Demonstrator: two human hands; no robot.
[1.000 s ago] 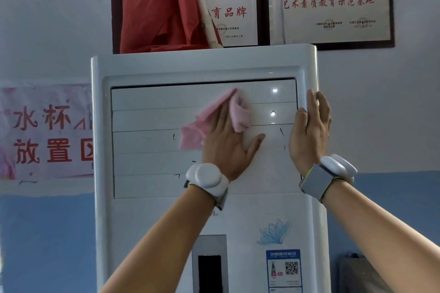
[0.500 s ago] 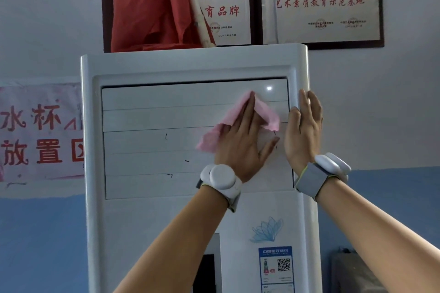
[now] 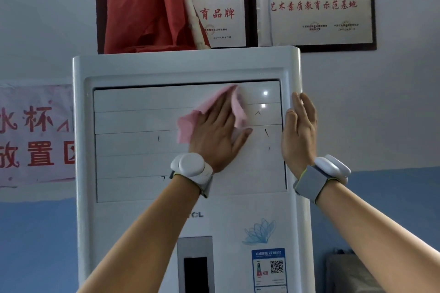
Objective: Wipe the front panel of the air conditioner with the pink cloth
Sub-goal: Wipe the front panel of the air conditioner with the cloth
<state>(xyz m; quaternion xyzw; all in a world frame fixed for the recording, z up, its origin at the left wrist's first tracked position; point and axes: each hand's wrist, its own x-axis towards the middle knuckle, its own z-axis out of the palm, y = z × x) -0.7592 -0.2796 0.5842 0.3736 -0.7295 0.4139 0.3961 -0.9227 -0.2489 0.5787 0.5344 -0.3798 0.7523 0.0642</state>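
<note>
A tall white floor-standing air conditioner (image 3: 133, 221) fills the middle of the view, its louvred front panel (image 3: 133, 145) at chest height. My left hand (image 3: 219, 135) lies flat on the upper louvres and presses the pink cloth (image 3: 188, 123) against them; the cloth sticks out to the left and above my fingers. My right hand (image 3: 298, 133) rests flat with straight fingers along the unit's right edge, holding nothing. Both wrists carry white bands.
A red flag (image 3: 145, 5) on a pole leans on top of the unit. Framed plaques (image 3: 319, 5) hang on the wall behind. A pink paper sign (image 3: 35, 135) is on the left wall. A dark object (image 3: 345, 271) stands low at the right.
My left hand and the cloth slid right across the louvres, then back a little left and up to the top louvre. My right hand stayed on the right edge.
</note>
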